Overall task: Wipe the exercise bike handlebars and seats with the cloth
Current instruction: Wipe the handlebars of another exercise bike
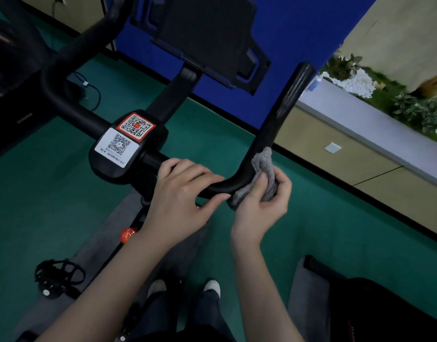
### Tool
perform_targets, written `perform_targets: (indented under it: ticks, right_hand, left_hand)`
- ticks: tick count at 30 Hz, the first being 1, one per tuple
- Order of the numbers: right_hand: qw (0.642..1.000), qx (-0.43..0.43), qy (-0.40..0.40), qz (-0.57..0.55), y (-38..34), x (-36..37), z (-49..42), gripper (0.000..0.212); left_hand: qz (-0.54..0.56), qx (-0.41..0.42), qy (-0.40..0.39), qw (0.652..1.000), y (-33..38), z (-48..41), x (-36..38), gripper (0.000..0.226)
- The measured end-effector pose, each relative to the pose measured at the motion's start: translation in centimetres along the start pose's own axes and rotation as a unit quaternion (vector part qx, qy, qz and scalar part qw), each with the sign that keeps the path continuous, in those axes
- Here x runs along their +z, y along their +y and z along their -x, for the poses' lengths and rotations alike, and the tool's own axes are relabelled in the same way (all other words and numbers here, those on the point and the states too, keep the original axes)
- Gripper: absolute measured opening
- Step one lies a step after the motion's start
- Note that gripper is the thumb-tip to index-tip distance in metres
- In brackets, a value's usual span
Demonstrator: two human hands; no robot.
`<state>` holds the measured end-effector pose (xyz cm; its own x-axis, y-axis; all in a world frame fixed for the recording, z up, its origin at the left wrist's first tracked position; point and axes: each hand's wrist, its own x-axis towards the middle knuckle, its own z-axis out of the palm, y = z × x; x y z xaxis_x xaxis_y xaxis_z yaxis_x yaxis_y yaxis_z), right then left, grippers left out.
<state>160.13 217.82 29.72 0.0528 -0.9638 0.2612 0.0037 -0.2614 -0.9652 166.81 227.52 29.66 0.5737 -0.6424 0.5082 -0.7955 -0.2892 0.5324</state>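
The exercise bike's black handlebar [281, 112] runs from a centre clamp with two QR stickers [125, 141] out to the right, then bends and rises away from me. My left hand [185, 198] grips the horizontal bar just left of the bend. My right hand [262, 203] holds a crumpled grey cloth [259, 166] and presses it around the bend of the bar. The left side of the handlebar [64, 60] curves away at the upper left. No seat is visible.
A black tablet holder [207, 38] sits above the bar's stem. Below lie a pedal [57, 277], an orange knob [126, 234] and my feet on the green floor [336, 230]. A blue panel and a planter ledge [360, 119] stand to the right.
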Motion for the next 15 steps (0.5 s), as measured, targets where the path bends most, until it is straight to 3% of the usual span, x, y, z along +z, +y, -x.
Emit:
perform_targets:
  ticks: [9,15]
  right_hand:
    - [0.988,0.124,0.049,-0.078,1.1,1.6,-2.3,0.014]
    - [0.973,0.187,0.028,-0.133,0.6,0.6,0.7,0.024]
  left_hand:
    - [-0.002,-0.009,-0.013,1.000,0.0,-0.1,-0.1,0.026]
    - [-0.011,-0.001,-0.014,1.000,0.1,-0.1,0.0,0.028]
